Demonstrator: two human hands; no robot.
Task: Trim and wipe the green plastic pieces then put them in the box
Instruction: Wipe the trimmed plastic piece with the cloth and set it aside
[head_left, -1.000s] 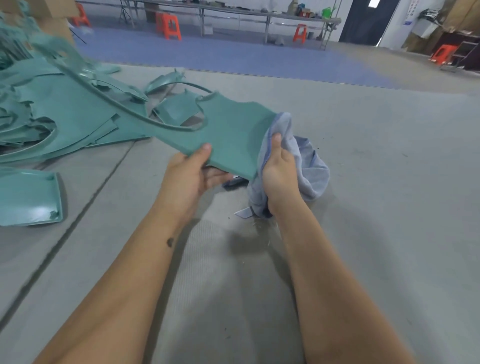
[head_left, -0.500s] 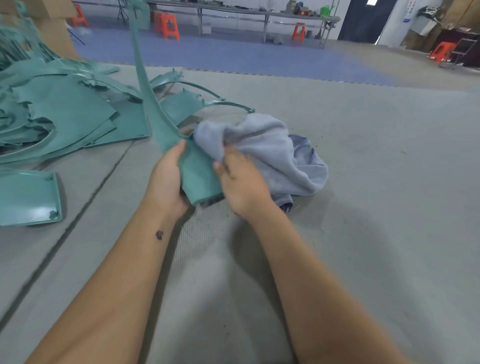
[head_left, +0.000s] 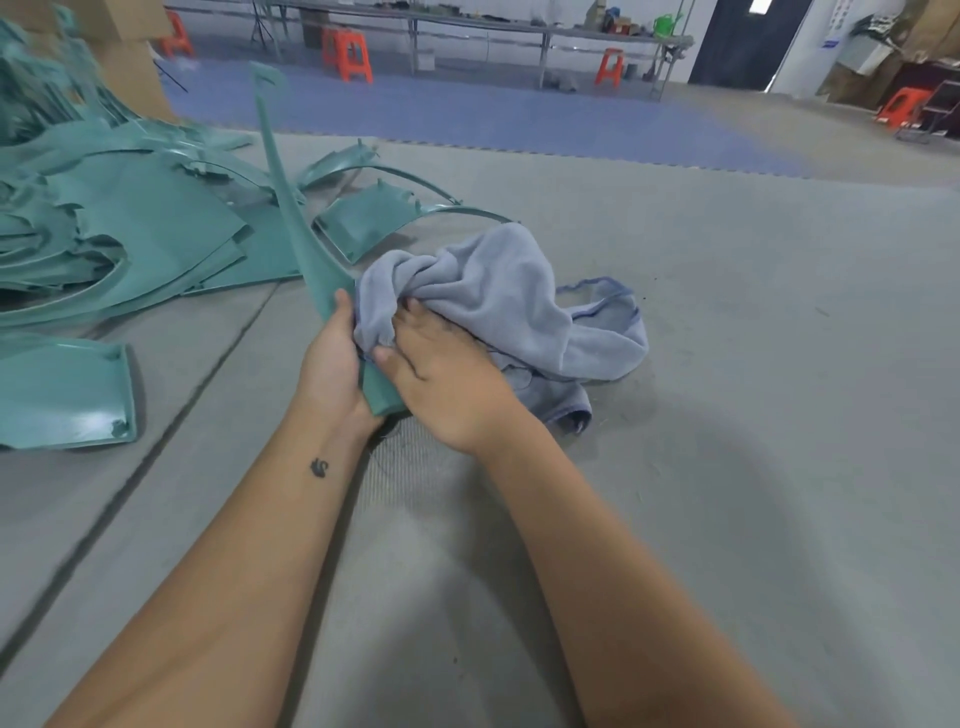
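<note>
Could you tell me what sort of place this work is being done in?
Probably a small factory or workshop floor: a heap of moulded green plastic pieces lies on grey floor matting, with a long metal workbench and orange plastic stools behind.

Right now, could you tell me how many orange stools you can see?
4: far left, by the cardboard; under the bench; at the bench's right end; far right. Others may be hidden.

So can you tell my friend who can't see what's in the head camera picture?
A person's left hand holds a green plastic piece up on its edge while the right hand presses a grey-blue cloth against it. More green pieces lie piled on the grey floor to the left, with orange stools far behind.
</note>
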